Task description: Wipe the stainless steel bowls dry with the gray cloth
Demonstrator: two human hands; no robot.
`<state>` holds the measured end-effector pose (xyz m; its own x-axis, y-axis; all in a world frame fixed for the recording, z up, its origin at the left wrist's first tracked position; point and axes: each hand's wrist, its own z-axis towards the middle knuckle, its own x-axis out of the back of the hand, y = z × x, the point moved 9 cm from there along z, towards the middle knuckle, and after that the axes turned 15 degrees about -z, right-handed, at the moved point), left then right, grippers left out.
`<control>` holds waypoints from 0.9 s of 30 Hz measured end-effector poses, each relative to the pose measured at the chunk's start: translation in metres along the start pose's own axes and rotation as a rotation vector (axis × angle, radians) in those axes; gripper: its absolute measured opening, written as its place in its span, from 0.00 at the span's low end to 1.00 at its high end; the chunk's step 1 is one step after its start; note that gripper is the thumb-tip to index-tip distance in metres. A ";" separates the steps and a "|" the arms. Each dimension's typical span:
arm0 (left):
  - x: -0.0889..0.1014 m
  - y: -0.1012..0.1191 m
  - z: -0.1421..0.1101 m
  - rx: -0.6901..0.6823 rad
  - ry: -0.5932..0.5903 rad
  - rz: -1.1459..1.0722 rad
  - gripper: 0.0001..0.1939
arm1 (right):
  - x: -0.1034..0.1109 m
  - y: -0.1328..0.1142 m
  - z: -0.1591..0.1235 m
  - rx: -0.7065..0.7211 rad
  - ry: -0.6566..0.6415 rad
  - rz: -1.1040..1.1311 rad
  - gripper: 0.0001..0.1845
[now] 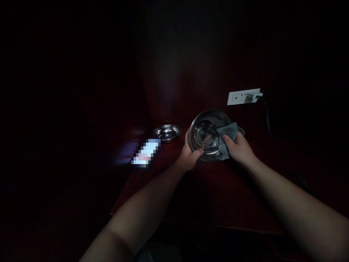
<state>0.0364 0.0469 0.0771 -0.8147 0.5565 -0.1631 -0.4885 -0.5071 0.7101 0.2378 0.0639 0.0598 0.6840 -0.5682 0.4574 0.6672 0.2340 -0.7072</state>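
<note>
A shiny steel pot (pixel 203 133) is tilted so that its open mouth faces me. My left hand (pixel 191 154) grips the pot's left rim, thumb on the inside edge and fingers behind the wall. On the other side my right hand (pixel 238 147) is closed on a grey-green cloth (pixel 227 134), which drapes over the pot's right rim and partly inside it. The right thumb presses on the cloth; the other right fingers are hidden behind it. A small loop handle shows past the right hand.
A shallow steel bowl (pixel 167 133) stands on the dark red table (pixel 218 203), left of the pot. Near it a phone (pixel 145 154) with a lit, blurred screen and a cord lies. A white wall socket (pixel 240 97) holds a plug, its cable hanging on the right. Surroundings are very dark.
</note>
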 end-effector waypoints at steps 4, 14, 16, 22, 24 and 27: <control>0.004 -0.006 0.000 0.066 -0.004 -0.019 0.42 | 0.011 0.005 0.002 -0.073 0.009 -0.078 0.19; 0.002 0.000 -0.001 0.062 -0.043 -0.037 0.40 | 0.011 0.010 0.003 -0.174 -0.040 -0.038 0.16; -0.002 0.004 -0.002 0.030 -0.043 -0.029 0.43 | 0.006 0.011 0.002 -0.198 -0.038 0.067 0.15; -0.004 -0.001 -0.003 0.066 0.005 -0.044 0.49 | -0.004 0.014 0.000 -0.214 -0.058 0.192 0.14; 0.000 -0.005 -0.002 0.101 0.030 -0.051 0.47 | -0.004 0.016 0.000 -0.224 -0.060 0.166 0.15; 0.005 -0.007 0.000 0.112 0.042 -0.070 0.45 | -0.004 0.015 -0.001 -0.243 -0.104 0.181 0.14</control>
<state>0.0354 0.0535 0.0706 -0.7935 0.5586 -0.2414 -0.5083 -0.3904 0.7676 0.2445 0.0687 0.0471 0.8203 -0.4476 0.3561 0.4503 0.1214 -0.8846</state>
